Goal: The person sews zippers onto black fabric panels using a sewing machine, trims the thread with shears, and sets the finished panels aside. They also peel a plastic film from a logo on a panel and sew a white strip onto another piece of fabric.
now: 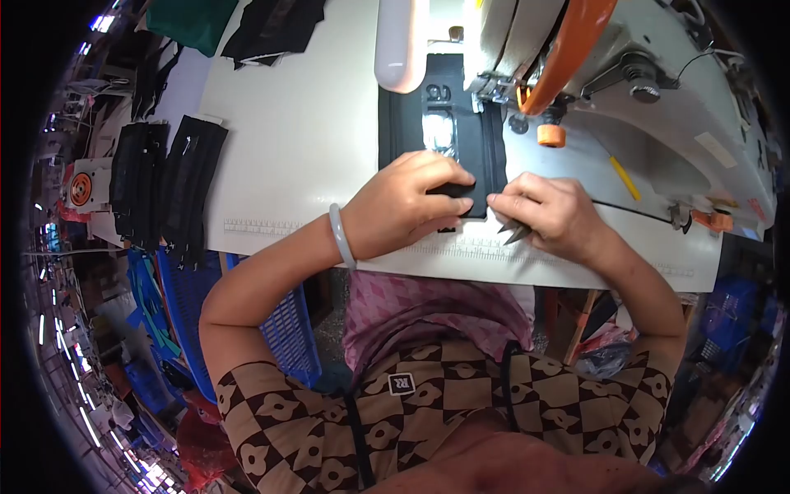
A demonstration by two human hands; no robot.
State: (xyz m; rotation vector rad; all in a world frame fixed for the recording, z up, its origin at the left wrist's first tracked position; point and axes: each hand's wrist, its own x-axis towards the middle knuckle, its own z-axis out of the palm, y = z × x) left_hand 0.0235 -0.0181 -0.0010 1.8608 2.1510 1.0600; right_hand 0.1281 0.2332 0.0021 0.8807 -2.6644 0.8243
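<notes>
A black fabric panel (395, 123) with raised lettering and a shiny patch lies on the sewing machine bed, its right strip running under the presser foot (479, 100). My left hand (411, 202), with a pale bangle on its wrist, presses on the panel's near part, and its thumb and forefinger close on the black fabric. My right hand (551, 214) is at the panel's near right corner, thumb and forefinger pinched at the edge. Thread snips (515, 231) are tucked in the curled fingers of that hand, their dark pointed blades sticking out to the left.
The white sewing machine (691, 123) with an orange lever (572, 53) fills the right. A lamp (401, 45) hangs above the panel. Black strips (193, 181) lie at the left edge, more black pieces (276, 29) at the back. A yellow stick (625, 178) is on the right. A blue basket (288, 329) stands below.
</notes>
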